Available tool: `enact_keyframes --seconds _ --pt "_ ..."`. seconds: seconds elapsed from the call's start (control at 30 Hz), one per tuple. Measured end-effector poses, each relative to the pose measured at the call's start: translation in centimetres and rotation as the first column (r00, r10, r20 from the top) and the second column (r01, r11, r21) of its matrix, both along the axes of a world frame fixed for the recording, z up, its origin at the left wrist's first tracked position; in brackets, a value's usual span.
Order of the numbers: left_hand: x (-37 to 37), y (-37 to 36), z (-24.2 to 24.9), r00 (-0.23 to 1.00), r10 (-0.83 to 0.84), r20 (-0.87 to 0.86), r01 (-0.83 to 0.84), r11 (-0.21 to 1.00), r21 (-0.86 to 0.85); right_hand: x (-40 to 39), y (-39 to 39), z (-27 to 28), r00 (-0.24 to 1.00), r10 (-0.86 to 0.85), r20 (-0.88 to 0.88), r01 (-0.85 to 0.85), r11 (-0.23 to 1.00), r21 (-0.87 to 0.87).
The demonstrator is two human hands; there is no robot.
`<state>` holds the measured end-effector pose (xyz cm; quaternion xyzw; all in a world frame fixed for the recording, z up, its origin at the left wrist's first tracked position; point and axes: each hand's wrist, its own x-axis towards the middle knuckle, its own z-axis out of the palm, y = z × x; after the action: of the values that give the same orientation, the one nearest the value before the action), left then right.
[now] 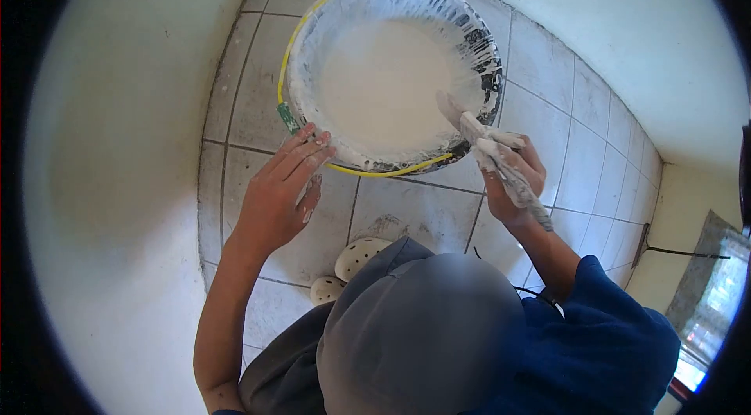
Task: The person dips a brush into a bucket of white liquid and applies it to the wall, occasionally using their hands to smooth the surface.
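Observation:
A wide black tub point(493, 82), its inner wall streaked with white, holds a pool of smooth off-white paint point(391, 79). My right hand point(512, 168) is closed round the handle of a paintbrush point(473, 127) caked in white. The brush's wet tip hangs over the near right part of the tub, overlapping the paint. Outstretched fingers of my left hand point(285, 180) touch the tub's near left rim, smeared with white at the tips; nothing is gripped in them. A yellow cord handle point(368, 173) with a green sleeve point(288, 118) runs round the outside of the tub.
Grey-white floor tiles point(407, 208) lie under the tub. Pale walls rise at the left point(133, 180) and the upper right point(618, 39). Cream perforated clogs point(364, 256) are just below the tub. A dark cable point(688, 253) sticks out at the right.

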<state>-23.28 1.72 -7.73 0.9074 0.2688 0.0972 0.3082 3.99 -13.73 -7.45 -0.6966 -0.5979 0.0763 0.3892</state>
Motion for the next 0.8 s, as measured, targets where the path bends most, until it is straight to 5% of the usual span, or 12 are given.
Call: enact_keyframes --seconds 0.07,0.17,0.6,0.7,0.73,0.8 --pt "0.0 0.1 -0.2 0.999 -0.021 0.028 0.020 1.000 0.009 0.4 0.4 -1.0 0.997 0.077 -0.004 -0.077 0.996 -0.035" --pt "-0.6 0.4 -0.6 0.998 -0.019 0.059 0.018 1.000 0.006 0.3 1.2 0.1 0.994 0.094 0.055 -0.101 0.984 0.143" --pt "-2.1 -0.1 -1.9 0.985 0.016 0.171 -0.002 0.997 -0.081 1.2 0.7 0.2 0.960 0.221 0.172 -0.229 0.973 0.024" --pt "-3.0 0.4 -2.8 0.971 -0.048 0.235 0.040 0.998 0.038 1.0 0.6 -0.2 0.973 -0.150 -0.174 0.157 0.987 0.023" --pt "-4.2 0.4 -2.6 0.980 -0.037 0.194 0.026 0.998 0.057 0.0 1.9 0.4 0.883 -0.076 -0.464 0.121 0.990 0.067" --pt "-6.0 0.8 -2.1 0.993 -0.036 0.116 0.025 0.995 0.095 -2.7 4.5 1.9 0.465 0.068 -0.883 0.109 0.985 0.133"
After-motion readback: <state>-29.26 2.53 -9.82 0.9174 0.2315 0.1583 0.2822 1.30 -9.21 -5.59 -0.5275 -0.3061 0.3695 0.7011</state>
